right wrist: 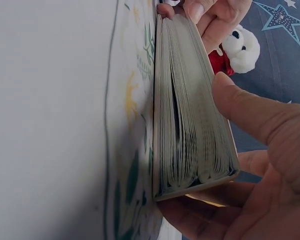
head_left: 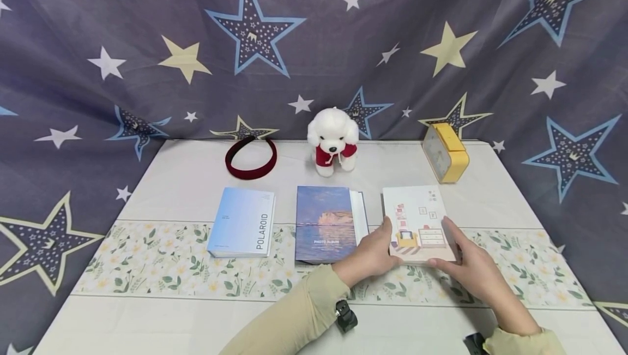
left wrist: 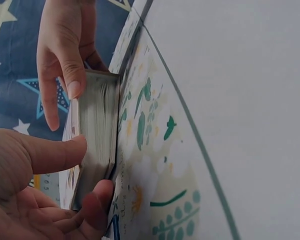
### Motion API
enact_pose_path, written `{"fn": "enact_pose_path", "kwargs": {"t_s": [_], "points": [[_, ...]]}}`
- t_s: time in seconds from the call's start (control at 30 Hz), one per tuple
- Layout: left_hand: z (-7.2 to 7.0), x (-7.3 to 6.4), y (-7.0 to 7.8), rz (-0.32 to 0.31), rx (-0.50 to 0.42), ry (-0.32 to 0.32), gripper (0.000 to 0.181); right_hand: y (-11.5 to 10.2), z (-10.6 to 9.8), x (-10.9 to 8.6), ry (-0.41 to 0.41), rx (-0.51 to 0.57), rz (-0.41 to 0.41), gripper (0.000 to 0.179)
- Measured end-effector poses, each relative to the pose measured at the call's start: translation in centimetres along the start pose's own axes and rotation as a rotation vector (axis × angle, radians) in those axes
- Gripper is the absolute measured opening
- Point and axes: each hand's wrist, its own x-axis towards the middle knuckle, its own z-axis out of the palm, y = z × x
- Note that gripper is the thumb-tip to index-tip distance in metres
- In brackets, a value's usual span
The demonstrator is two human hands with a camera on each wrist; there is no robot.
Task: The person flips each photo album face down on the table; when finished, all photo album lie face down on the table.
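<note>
Head view: you're gripping the white album from both sides, over the flowered strip, at the right end of a row where the photo album is lying in the middle and the pale blue album is lying on the left. The three are sitting face up and apart, probably so each cover is being easy to spot and grab; the headband, toy dog and yellow box are sitting behind, seemingly leaving the front for handling. You're likely using two hands because that thick bundle of pages could be splaying under one. On to the pose: your left hand is curling its fingers along one side, your right hand is mirroring it on the other, and both thumbs are holding the near side. The wrist views are showing the page edges facing you; whether the album is resting flat or lifting slightly, I'm not able to tell.
</note>
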Motion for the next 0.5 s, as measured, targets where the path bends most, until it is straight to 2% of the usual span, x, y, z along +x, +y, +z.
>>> {"fn": "enact_pose_path", "kwargs": {"t_s": [0.23, 0.37, 0.5], "points": [[0.05, -0.12, 0.30, -0.023, 0.104, 0.067, 0.088, 0.01, 0.04, 0.09, -0.020, 0.027, -0.003, 0.106], [-0.11, -0.30, 0.47, 0.017, 0.194, 0.095, 0.066, -0.02, 0.11, 0.18, -0.020, 0.057, -0.014, 0.104], [-0.39, -0.69, 0.59, 0.058, 0.243, 0.110, 0.043, -0.10, 0.15, 0.12, -0.003, 0.067, -0.036, 0.101]]}}
